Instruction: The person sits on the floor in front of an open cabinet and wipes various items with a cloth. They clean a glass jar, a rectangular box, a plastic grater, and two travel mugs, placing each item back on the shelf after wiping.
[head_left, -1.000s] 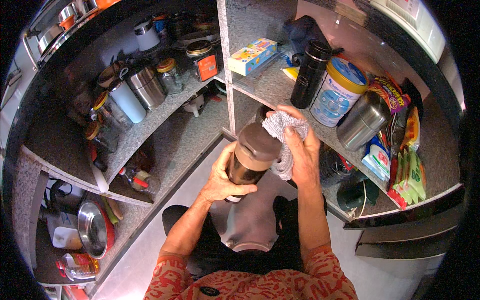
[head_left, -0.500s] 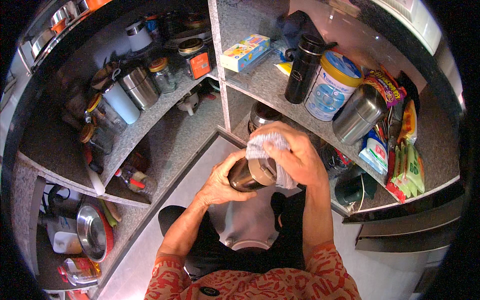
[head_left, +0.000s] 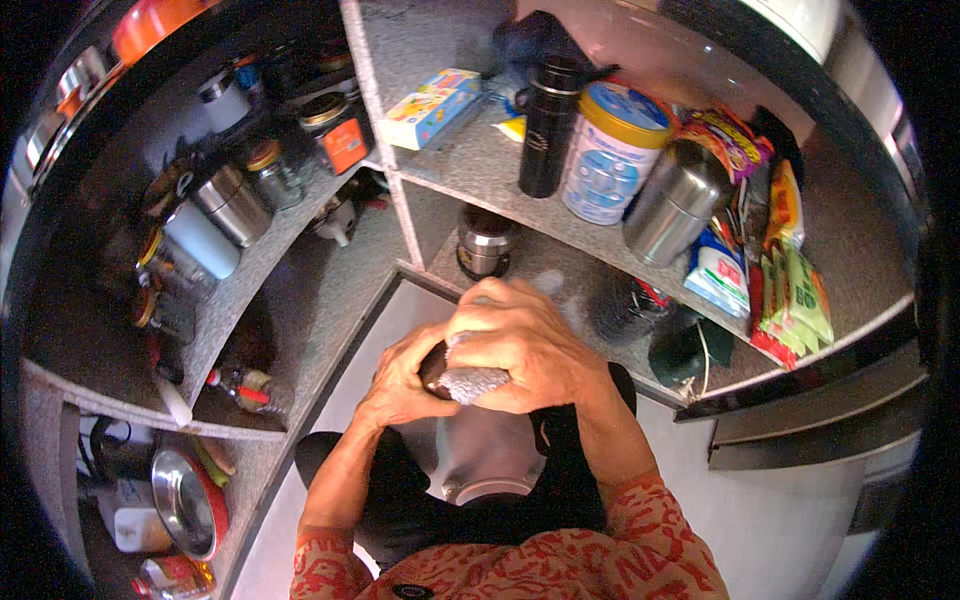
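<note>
My left hand [head_left: 402,378] is wrapped round a dark brown cup [head_left: 433,368] with a brown lid end, tilted in front of me; only a sliver of it shows. My right hand [head_left: 525,345] is closed on a grey-white cloth [head_left: 474,384], pressed over the cup's lid end, which the fingers and cloth hide. Both hands are close together above my lap. Just beyond them, on the lower shelf, stands a steel jar [head_left: 487,243] with a dark lid.
On the upper right shelf are a black thermos [head_left: 548,130], a milk powder tin [head_left: 612,160], a steel canister [head_left: 675,205], a tissue box [head_left: 430,110] and snack packets [head_left: 795,300]. The left shelf holds a light blue bottle [head_left: 200,240] and several jars. A metal bowl [head_left: 185,500] sits lower left.
My right hand with the cloth has moved down and left over the cup's lid end, covering it. The cup has shifted left and lower; the view has also shifted, revealing the steel jar.
</note>
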